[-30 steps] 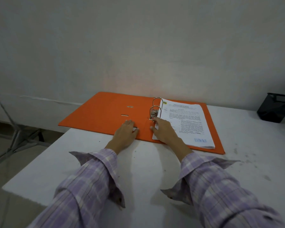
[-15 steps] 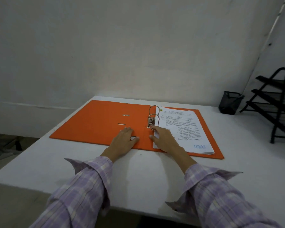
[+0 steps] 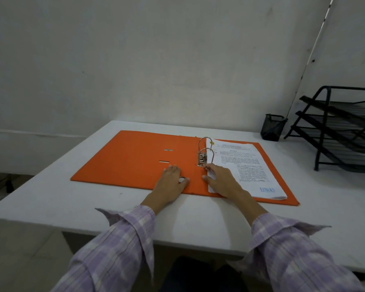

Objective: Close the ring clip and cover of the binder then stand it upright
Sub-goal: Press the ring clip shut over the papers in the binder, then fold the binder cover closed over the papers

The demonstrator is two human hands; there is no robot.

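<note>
An orange binder (image 3: 131,159) lies open and flat on the white table (image 3: 198,224). Its metal ring clip (image 3: 204,153) stands at the spine, with a stack of printed papers (image 3: 247,165) on the right half. My left hand (image 3: 171,184) rests flat on the binder's near edge, next to the round spine hole, fingers spread. My right hand (image 3: 221,182) lies on the near left corner of the papers, its fingertips touching the base of the clip lever. Neither hand grips anything.
A black mesh pen cup (image 3: 272,127) stands at the back right of the table. A black tiered paper tray rack (image 3: 343,127) stands further right. A white wall runs behind the table. The table's near edge is just below my sleeves.
The camera view has pulled back and turned right, bringing the tray rack into view. Both hands stay on the binder in nearly the same places.
</note>
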